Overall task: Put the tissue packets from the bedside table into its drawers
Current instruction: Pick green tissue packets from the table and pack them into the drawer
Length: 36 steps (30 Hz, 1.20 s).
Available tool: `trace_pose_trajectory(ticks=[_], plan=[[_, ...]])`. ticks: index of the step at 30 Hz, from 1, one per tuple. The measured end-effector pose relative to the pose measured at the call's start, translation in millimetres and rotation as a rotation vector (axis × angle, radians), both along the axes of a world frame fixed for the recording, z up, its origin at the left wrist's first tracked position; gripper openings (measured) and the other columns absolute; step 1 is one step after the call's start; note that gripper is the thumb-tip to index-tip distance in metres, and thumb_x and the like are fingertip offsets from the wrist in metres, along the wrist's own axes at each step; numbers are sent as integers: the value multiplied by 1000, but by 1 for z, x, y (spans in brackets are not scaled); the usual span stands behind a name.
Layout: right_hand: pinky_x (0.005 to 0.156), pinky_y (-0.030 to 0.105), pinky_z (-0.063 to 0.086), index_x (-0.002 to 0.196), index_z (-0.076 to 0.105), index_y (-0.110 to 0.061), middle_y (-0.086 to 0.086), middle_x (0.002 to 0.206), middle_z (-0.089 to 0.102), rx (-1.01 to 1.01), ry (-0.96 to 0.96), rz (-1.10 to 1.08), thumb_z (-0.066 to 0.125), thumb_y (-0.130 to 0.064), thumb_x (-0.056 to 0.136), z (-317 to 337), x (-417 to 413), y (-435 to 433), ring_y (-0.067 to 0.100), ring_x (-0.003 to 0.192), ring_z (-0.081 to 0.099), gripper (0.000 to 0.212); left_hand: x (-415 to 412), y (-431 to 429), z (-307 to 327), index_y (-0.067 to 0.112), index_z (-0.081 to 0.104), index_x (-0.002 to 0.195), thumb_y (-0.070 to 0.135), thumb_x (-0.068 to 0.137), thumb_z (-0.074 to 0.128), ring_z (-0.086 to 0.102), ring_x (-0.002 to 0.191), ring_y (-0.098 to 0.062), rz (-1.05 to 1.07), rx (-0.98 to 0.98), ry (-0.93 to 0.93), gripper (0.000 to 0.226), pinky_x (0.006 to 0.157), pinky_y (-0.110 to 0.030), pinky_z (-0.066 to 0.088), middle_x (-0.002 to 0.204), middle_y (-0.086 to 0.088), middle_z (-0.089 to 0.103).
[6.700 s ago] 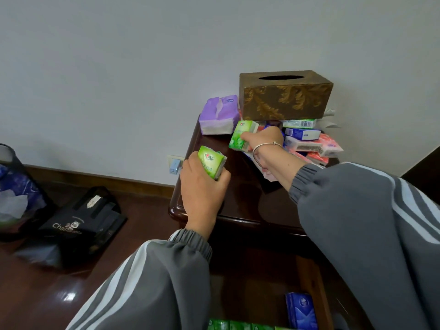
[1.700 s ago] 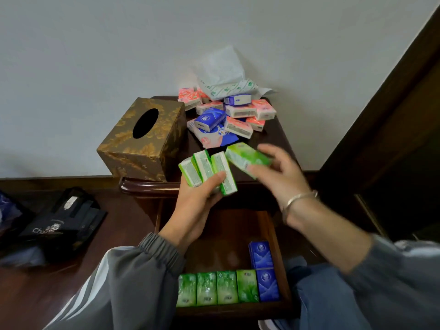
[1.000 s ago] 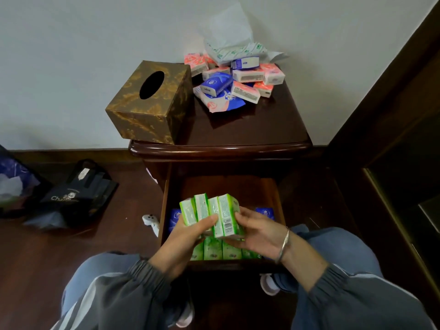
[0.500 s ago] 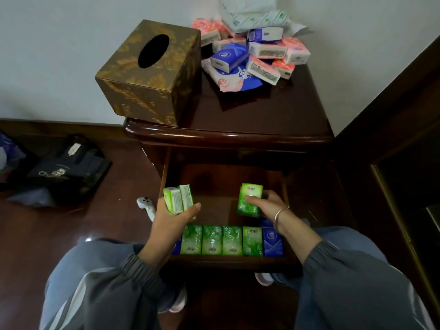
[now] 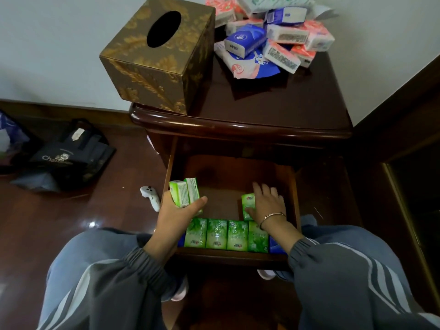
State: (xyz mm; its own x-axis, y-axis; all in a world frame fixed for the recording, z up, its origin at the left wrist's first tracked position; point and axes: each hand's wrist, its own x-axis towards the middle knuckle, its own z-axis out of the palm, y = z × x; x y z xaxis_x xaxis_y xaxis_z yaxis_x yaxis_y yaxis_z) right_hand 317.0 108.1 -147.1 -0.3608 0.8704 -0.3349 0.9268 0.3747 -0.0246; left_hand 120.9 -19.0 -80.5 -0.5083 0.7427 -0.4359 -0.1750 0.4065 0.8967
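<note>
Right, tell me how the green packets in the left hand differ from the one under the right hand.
Number: left hand grips two green packets; right hand covers one green packet. Pose: the two stand upright above the drawer; the one lies flat on its floor. Hold: curled grip against flat fingers. Shared: same green wrapper.

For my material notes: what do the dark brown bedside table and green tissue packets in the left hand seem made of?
The dark brown bedside table looks like varnished wood: its rounded edge shows glossy highlights. The green tissue packets gripped by the left hand seem wrapped in shiny printed plastic film.
</note>
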Motion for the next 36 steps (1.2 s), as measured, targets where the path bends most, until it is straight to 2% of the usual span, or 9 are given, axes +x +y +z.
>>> trace_pose_trajectory(ticks=[3, 9, 13, 18, 23, 26, 29, 33, 36], plan=[[105, 46, 30, 148, 14, -31, 1, 155, 21, -83, 44, 135, 60, -38, 86, -1, 4, 12, 27, 138, 23, 77, 1, 1, -2, 10, 56, 111, 19, 77, 79, 69, 90, -20, -2, 5, 16, 42, 60, -14, 52, 102, -11, 67], [105, 45, 21, 141, 31, -37, -1, 141, 46, -261, -87, 245, 48, -50, 90, -1, 18, 36, 25, 129, 39, 55, 1, 0, -5, 15, 53, 116, 27, 74, 81, 69, 93, -17, -4, -47, 21, 53, 74, -28, 56, 105, -6, 67], [111, 52, 11, 143, 30, -31, 0, 147, 39, -287, -87, 246, 50, -53, 88, 2, 18, 42, 24, 137, 28, 63, 1, 1, -6, 16, 53, 114, 25, 74, 81, 69, 91, -15, -12, -38, 23, 49, 64, -18, 52, 103, -5, 67], [114, 52, 3, 143, 30, -35, -6, 153, 27, -314, -5, 421, 52, -34, 90, 7, 3, 32, 20, 143, 16, 58, -1, -1, -10, 16, 51, 117, 27, 73, 82, 68, 93, -17, -12, -70, 22, 55, 74, -28, 55, 106, -4, 67], [115, 51, 3, 131, 52, -29, -8, 145, 40, -320, -171, 587, 39, -42, 96, 9, 3, 31, 17, 141, 23, 39, -4, -2, -16, 17, 50, 120, 27, 73, 82, 67, 95, -15, -11, -78, 22, 58, 72, -25, 55, 107, -2, 66], [116, 52, -1, 134, 49, -30, -10, 151, 32, -315, -159, 591, 38, -43, 97, 10, 7, 29, 15, 146, 9, 40, -5, -3, -20, 18, 49, 118, 30, 71, 83, 67, 95, -18, -30, -125, 81, 59, 80, -37, 58, 105, -3, 67], [115, 54, -7, 141, 36, -34, -11, 156, 19, -319, -15, 475, 37, -46, 96, 16, 11, 22, 17, 147, -4, 46, -4, -3, -22, 21, 47, 111, 39, 70, 81, 65, 90, -17, -87, -200, 257, 56, 78, -39, 56, 99, 1, 65], [115, 55, 2, 147, 21, -31, -5, 159, 8, -80, 79, 174, 45, -45, 92, 34, 26, 30, 22, 147, -7, 61, 8, 8, -22, 18, 44, 101, 45, 71, 78, 62, 72, -13, -177, -254, 514, 53, 54, -27, 46, 84, 5, 62], [114, 54, 14, 149, 13, -23, 4, 159, 3, -26, 143, -147, 56, -36, 88, 41, 42, 30, 30, 146, -4, 75, 25, 29, -30, 18, 39, 100, 47, 71, 76, 60, 82, -23, -271, -313, 680, 55, 61, -32, 46, 92, -2, 60]])
